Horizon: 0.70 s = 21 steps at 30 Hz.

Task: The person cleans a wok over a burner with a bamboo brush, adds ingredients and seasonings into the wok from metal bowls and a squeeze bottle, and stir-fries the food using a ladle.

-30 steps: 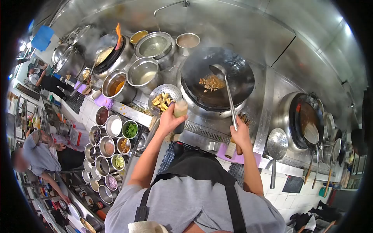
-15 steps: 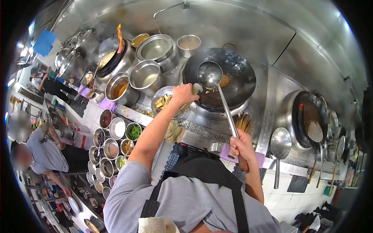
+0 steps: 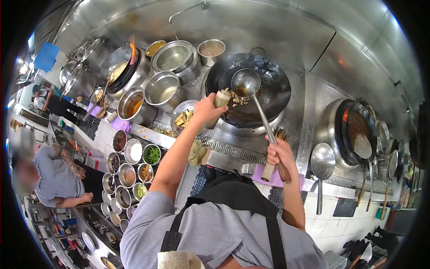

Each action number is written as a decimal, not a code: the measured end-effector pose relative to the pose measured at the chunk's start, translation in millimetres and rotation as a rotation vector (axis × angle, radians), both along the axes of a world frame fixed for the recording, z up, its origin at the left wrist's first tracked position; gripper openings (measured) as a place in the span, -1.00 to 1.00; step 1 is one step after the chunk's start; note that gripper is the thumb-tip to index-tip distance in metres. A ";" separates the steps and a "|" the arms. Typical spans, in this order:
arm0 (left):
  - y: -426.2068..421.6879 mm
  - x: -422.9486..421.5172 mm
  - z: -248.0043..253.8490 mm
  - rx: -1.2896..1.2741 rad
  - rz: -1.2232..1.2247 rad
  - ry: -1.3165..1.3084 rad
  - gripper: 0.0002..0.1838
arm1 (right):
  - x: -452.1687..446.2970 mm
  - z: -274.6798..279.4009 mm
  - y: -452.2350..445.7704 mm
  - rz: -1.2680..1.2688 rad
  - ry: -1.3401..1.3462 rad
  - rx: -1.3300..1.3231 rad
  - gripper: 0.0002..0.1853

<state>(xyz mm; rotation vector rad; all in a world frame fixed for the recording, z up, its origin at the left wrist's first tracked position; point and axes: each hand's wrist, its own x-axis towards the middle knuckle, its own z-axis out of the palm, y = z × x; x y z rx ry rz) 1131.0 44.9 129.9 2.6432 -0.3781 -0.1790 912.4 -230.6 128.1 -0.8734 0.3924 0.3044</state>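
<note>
In the head view, my left hand (image 3: 206,111) is closed round a squeeze bottle (image 3: 221,97), its nozzle over the left side of the black wok (image 3: 273,76). My right hand (image 3: 281,154) grips the handle of a ladle (image 3: 246,83). The ladle's bowl is above the wok, and a little brown liquid shows in it. Small minced pieces (image 3: 239,100) lie in the wok below the bowl. A perforated strainer (image 3: 190,105) with yellowish pieces of food is just left of my left hand. A bamboo brush (image 3: 281,133) lies beside the ladle's handle, partly hidden by it.
Pots of liquid (image 3: 165,88) stand left of the wok. Several small bowls of ingredients (image 3: 133,151) are further left. A flaming wok (image 3: 118,69) is at the far left. A skimmer (image 3: 322,161) and a second wok (image 3: 358,127) are on the right. Other people (image 3: 56,172) stand at left.
The squeeze bottle has tipped upright, its nozzle now visible. The ladle's bowl has tilted, and brown liquid shows in it. The minced pieces in the wok are more visible.
</note>
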 end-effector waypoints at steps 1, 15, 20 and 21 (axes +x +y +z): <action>5.7 -3.9 -4.3 -0.133 -0.003 -0.005 -0.27 | 11.9 -12.4 -1.3 0.009 -0.059 -0.247 -0.73; 114.7 -175.5 -50.9 -0.962 0.184 0.340 -0.36 | 78.7 -74.5 -20.1 0.068 -0.293 -1.290 -0.67; 133.7 -194.6 -53.8 -0.965 0.279 0.293 -0.33 | 76.8 -54.0 -19.1 0.171 -0.436 -1.317 -0.44; 140.3 -195.7 -60.8 -0.950 0.292 0.267 -0.33 | 60.9 -56.3 -21.7 0.190 -0.533 -1.368 -0.41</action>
